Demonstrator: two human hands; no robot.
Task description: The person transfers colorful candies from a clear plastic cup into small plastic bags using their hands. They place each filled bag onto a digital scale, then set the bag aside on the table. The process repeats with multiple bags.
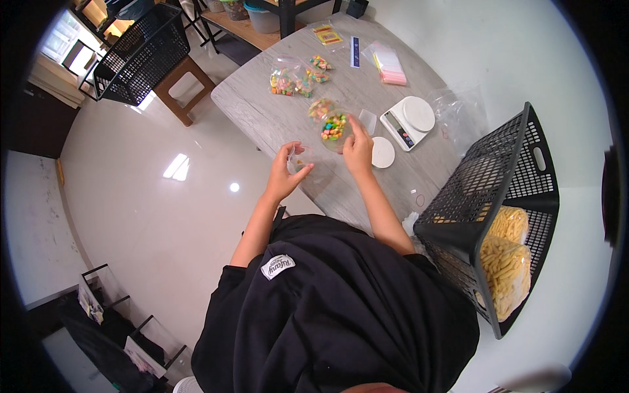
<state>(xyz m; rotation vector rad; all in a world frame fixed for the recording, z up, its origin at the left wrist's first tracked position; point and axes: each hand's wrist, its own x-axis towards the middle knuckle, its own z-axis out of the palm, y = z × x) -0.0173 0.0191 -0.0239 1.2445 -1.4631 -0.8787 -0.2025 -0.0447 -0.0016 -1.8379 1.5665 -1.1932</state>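
My right hand [358, 150] grips the side of a clear round tub [345, 139] holding small colourful pieces [333, 124], some green, yellow and orange. My left hand [283, 175] curls around a small clear plastic cup [301, 157] near the table's left edge. Just beyond the tub lies a clear bag of pastel pieces [321, 107]. A white round lid [382, 152] rests on the table beside my right hand. Past it stands a white kitchen scale [407, 122].
Clear bags of colourful pieces [283, 82] lie farther back on the grey table [252, 88]. Behind are a blue strip [354, 52], pink-edged plastic bags [391, 69] and a yellow-red packet [327, 35]. A black basket [478, 190] with bagged yellow sticks [506, 268] stands close on the right.
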